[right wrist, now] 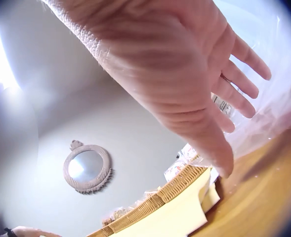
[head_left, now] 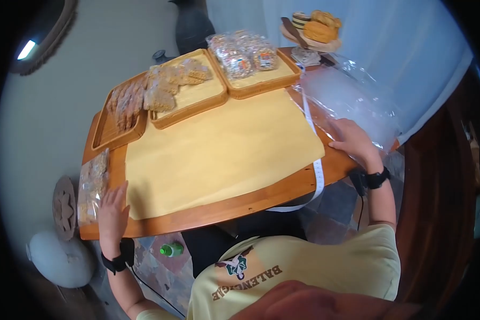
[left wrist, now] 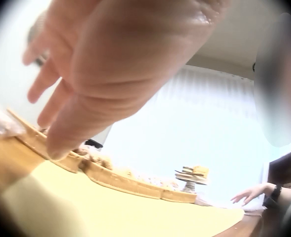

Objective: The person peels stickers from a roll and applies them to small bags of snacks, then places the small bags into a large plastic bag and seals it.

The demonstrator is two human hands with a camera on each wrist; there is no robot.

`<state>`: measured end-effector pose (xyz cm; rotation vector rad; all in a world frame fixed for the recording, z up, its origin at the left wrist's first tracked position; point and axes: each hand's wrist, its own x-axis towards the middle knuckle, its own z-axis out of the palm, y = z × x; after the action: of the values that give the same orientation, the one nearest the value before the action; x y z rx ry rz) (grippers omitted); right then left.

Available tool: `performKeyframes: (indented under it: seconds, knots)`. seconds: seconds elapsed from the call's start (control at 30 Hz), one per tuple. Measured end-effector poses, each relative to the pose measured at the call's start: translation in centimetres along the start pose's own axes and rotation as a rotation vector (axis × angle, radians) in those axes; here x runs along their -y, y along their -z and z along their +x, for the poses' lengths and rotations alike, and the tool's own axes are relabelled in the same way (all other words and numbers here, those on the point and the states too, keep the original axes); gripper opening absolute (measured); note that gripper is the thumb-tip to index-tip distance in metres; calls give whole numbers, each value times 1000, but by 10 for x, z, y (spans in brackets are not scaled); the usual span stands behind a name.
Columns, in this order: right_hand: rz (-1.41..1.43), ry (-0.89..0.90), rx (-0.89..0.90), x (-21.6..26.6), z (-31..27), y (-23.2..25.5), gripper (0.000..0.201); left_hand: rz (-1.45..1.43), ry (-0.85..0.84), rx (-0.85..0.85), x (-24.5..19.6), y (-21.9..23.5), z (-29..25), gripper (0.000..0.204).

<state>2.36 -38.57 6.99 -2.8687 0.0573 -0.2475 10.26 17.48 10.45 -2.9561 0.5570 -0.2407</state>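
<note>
From the head view I have the yellow sheet lying flat across the middle of the wooden surface, between the two hands. Left hand: fingers extended and spread, above the near left part of the surface, between the sheet's left edge and a clear packet of food; I cannot tell whether it makes contact. Right hand: wide, fingers straight and apart in the right wrist view, just beside the sheet's right edge and at the near end of the clear plastic; again I cannot confirm contact. A white measuring tape runs along the sheet's right side, then curves past the near edge of the surface. Behind the sheet I log three trays in a row: the left tray with brownish packets, the middle tray with tan packets toward its far left, the right tray with colourful packets. Beyond the right tray, a stand bears pastries. On the floor, near the surface's front edge, I note a green bottle.
</note>
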Motion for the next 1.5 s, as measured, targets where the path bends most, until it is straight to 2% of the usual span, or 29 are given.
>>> performKeyframes:
  seconds: [0.03, 0.07, 0.1, 0.17, 0.23, 0.3, 0.33, 0.4, 0.43, 0.5, 0.53, 0.6, 0.73, 0.8, 0.83, 0.9, 1.0, 1.13, 1.2, 1.23, 1.3, 1.33, 1.4, 1.5]
  knots:
    - [-50, -49, 22, -1, -4, -3, 56, -104, -61, 72, -17, 13, 4, 63]
    - [-126, -51, -71, 2, -6, -5, 40, -208, -122, 146, -30, 20, 8, 62]
    - [-127, -68, -77, -2, -6, -7, 40, -206, -141, 144, -40, 19, 12, 62]
    - [-223, -107, -61, -10, -3, -12, 26, -369, -276, 207, -55, 17, 16, 59]
    - [-220, -124, -75, -7, -4, -8, 20, -376, -333, 176, -67, 19, 25, 56]
    - [-121, -58, -212, -5, -9, -4, 14, -362, -370, 171, -80, 20, 35, 53]
    - [-128, -67, -212, -7, -10, -1, 14, -368, -380, 171, -85, 20, 40, 53]
    - [-132, 24, -415, -10, -14, 4, 24, -390, -424, 154, -94, 20, 50, 51]
    - [-137, 13, -413, -13, -15, 5, 24, -394, -436, 157, -98, 20, 53, 51]
    - [-236, -71, -453, -25, -15, 5, 36, -423, -536, 118, -107, 20, 61, 51]
    - [-242, -81, -456, -32, -14, 5, 36, -425, -548, 117, -112, 22, 65, 51]
    - [-206, -150, -326, -46, -9, 6, 44, -458, -593, 124, -121, 25, 70, 50]
    - [-290, -144, -301, -53, 8, 13, 48, -490, -628, 92, -128, 23, 75, 51]
    - [-352, -270, -190, -53, 14, 14, 50, -535, -665, 83, -128, 18, 73, 52]
    - [-357, -268, -189, -56, 15, 12, 50, -540, -665, 81, -126, 17, 72, 52]
    - [-285, -367, -57, -68, 17, 5, 48, -575, -677, 118, -120, 16, 67, 53]
    - [-195, -404, -162, -94, 21, -6, 46, -590, -678, 105, -111, 13, 59, 53]
    - [-221, -382, -294, -91, 23, -3, 38, -593, -669, 104, -107, 16, 50, 52]
    - [-239, -598, -44, -97, 36, -8, 27, -622, -680, 124, -107, 15, 46, 52]
    - [-240, -597, -44, -102, 40, -11, 27, -623, -679, 124, -107, 15, 45, 52]
    - [-459, -429, -78, -112, 44, -16, 19, -644, -707, 143, -106, 15, 44, 52]
    - [-460, -425, -78, -113, 42, -15, 19, -646, -703, 141, -105, 14, 43, 52]
    - [-534, -379, -202, -114, 42, -10, 13, -669, -703, 118, -102, 12, 44, 52]
    - [-555, -457, -298, -106, 37, 24, 14, -660, -680, 102, -96, 12, 46, 51]
